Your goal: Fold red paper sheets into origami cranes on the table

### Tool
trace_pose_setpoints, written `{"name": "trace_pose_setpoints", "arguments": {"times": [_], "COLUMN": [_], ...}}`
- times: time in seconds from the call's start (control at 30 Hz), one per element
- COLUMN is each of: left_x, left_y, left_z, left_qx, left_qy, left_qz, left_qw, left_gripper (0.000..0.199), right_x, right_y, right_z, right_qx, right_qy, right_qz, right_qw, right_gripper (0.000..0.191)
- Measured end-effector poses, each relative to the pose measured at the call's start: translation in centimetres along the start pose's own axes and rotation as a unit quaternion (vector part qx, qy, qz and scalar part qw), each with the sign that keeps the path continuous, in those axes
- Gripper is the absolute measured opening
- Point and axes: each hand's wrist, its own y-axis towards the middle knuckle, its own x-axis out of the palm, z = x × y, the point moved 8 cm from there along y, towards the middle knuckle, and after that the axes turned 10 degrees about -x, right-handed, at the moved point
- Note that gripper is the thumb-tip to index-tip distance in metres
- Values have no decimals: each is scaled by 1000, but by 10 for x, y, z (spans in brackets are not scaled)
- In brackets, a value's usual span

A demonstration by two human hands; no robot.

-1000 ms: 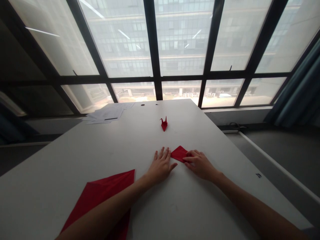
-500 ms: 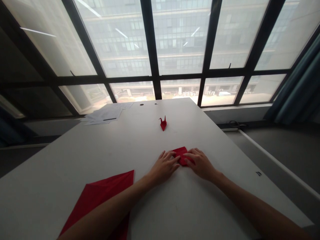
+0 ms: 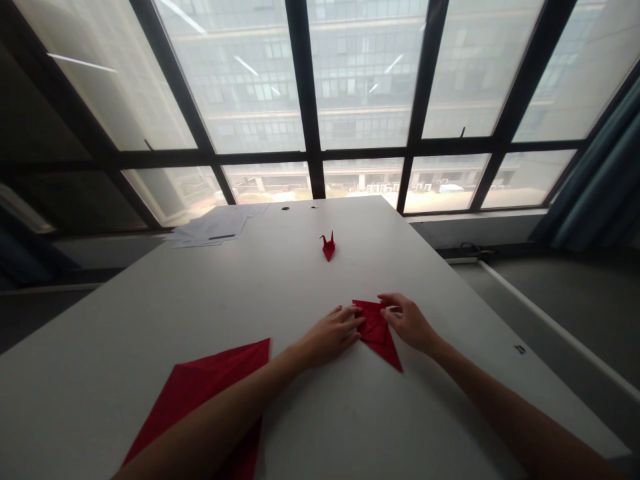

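Observation:
A piece of folded red paper (image 3: 374, 325) lies on the white table, with a pointed flap reaching toward me on its lower right. My left hand (image 3: 336, 333) rests flat with its fingers over the paper's left edge. At the upper right corner, my right hand (image 3: 406, 321) has its thumb and fingers curled close about the paper's edge; they look pinched on it. Beyond both hands stands a small red paper crane (image 3: 329, 248). A larger red sheet (image 3: 200, 390) lies at the lower left, partly under my left forearm.
The white table (image 3: 280, 280) stretches toward tall windows. Loose white papers (image 3: 205, 227) with a dark pen (image 3: 222, 237) on them lie at its far left. A small dark mark (image 3: 520, 349) sits near the right edge. Blue curtains (image 3: 575, 187) hang at the right.
The folded paper has turned or opened so that a pointed flap now shows at its lower right. My right hand has shifted slightly right, to the paper's corner; the left stays on the left side.

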Motion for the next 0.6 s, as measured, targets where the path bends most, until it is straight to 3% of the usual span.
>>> {"name": "trace_pose_setpoints", "arguments": {"times": [0.17,0.27,0.43,0.6], "left_x": [-8,-8,-7,-4], "left_y": [1,2,3,3], "left_z": [6,5,1,-4], "left_qx": [17,21,14,-5], "left_qy": [-31,-41,-63,-27], "left_qz": [25,27,30,28], "left_qw": [999,999,997,999], "left_gripper": [35,31,31,37], "right_x": [7,8,15,23], "right_y": [-1,-3,-6,-9], "right_z": [-19,-26,-33,-35], "right_qx": [-61,-89,-121,-141], "right_qy": [24,-34,-135,-186], "right_qz": [-27,-44,-117,-170], "right_qw": [997,995,976,957], "right_gripper": [33,35,20,20]}}
